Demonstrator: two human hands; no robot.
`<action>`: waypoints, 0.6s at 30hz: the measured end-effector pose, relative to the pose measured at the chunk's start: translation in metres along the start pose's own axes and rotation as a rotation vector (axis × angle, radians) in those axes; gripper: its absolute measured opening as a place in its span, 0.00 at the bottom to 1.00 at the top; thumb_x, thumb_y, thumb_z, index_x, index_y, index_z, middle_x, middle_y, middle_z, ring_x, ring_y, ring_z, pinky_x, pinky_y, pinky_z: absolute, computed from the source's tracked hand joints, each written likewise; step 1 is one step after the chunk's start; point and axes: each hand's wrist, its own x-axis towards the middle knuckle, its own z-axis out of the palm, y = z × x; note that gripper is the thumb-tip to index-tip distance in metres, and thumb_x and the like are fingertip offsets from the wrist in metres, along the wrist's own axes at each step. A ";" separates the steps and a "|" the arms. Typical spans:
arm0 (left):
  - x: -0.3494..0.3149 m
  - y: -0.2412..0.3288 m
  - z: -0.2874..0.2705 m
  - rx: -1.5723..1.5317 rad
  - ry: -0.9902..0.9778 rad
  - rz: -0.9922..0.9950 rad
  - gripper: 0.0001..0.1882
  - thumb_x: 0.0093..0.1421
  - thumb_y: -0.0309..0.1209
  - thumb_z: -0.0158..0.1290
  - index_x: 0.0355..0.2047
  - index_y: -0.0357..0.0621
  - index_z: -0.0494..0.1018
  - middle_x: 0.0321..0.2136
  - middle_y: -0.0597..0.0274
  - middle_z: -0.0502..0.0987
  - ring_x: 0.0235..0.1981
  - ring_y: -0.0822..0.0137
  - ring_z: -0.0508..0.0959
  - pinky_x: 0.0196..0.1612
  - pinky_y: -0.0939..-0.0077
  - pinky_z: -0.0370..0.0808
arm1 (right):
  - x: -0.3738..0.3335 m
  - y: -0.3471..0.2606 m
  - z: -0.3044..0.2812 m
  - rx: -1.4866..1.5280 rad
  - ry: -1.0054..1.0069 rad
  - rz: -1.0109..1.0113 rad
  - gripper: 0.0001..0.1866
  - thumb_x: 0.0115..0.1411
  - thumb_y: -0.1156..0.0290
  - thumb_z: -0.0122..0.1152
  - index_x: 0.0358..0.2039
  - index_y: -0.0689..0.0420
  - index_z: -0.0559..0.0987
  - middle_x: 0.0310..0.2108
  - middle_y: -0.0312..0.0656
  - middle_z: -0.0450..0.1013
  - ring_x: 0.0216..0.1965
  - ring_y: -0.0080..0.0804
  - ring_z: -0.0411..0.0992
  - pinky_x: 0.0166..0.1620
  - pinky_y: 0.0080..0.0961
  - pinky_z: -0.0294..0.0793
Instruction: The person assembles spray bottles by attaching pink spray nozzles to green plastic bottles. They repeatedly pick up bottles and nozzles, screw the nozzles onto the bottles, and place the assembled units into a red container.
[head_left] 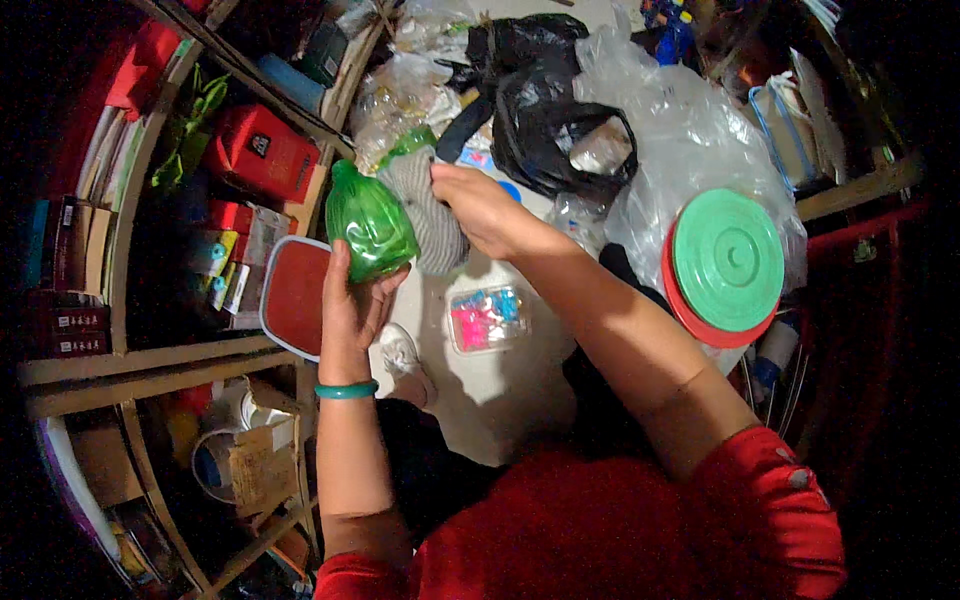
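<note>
Left hand (352,300) grips green translucent plastic bag (372,222) from below, fingers wrapped round it. Right hand (482,205) pinches grey striped cloth (422,205), possibly a sock, just beside the bag, above the pale tabletop (500,400).

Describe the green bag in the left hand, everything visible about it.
The green bag is thin, see-through, shiny plastic, bulging and crinkled, with its neck gathered to a point at the upper left. It stands roughly upright above a red tray. The left hand cups it from below. Its right side meets a grey striped cloth that the right hand grips.
</note>
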 end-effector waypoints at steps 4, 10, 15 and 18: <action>0.002 0.012 -0.008 0.052 0.140 0.069 0.27 0.59 0.44 0.48 0.55 0.48 0.56 0.47 0.59 0.68 0.44 0.61 0.72 0.42 0.65 0.72 | 0.002 -0.007 0.012 -0.149 -0.104 0.051 0.17 0.55 0.77 0.44 0.46 0.61 0.72 0.41 0.38 0.71 0.43 0.24 0.68 0.48 0.22 0.65; 0.008 0.014 -0.001 0.170 0.162 0.123 0.28 0.58 0.34 0.50 0.57 0.50 0.54 0.49 0.61 0.66 0.46 0.65 0.70 0.42 0.69 0.72 | 0.000 0.042 0.041 -0.837 0.002 -0.520 0.26 0.58 0.63 0.52 0.55 0.57 0.65 0.60 0.52 0.52 0.61 0.49 0.51 0.60 0.34 0.51; 0.002 0.015 0.002 0.257 0.162 0.134 0.31 0.57 0.28 0.49 0.59 0.46 0.51 0.51 0.57 0.64 0.49 0.64 0.68 0.48 0.70 0.70 | -0.004 0.037 0.050 -0.835 -0.012 -0.369 0.30 0.62 0.64 0.44 0.63 0.57 0.50 0.64 0.51 0.40 0.65 0.43 0.40 0.63 0.30 0.42; -0.002 0.014 0.006 0.470 0.153 0.144 0.36 0.54 0.25 0.51 0.61 0.41 0.47 0.52 0.52 0.62 0.51 0.63 0.66 0.51 0.70 0.68 | 0.008 0.044 0.038 -0.675 0.009 -0.408 0.32 0.62 0.64 0.45 0.63 0.58 0.48 0.64 0.51 0.42 0.65 0.41 0.40 0.63 0.30 0.42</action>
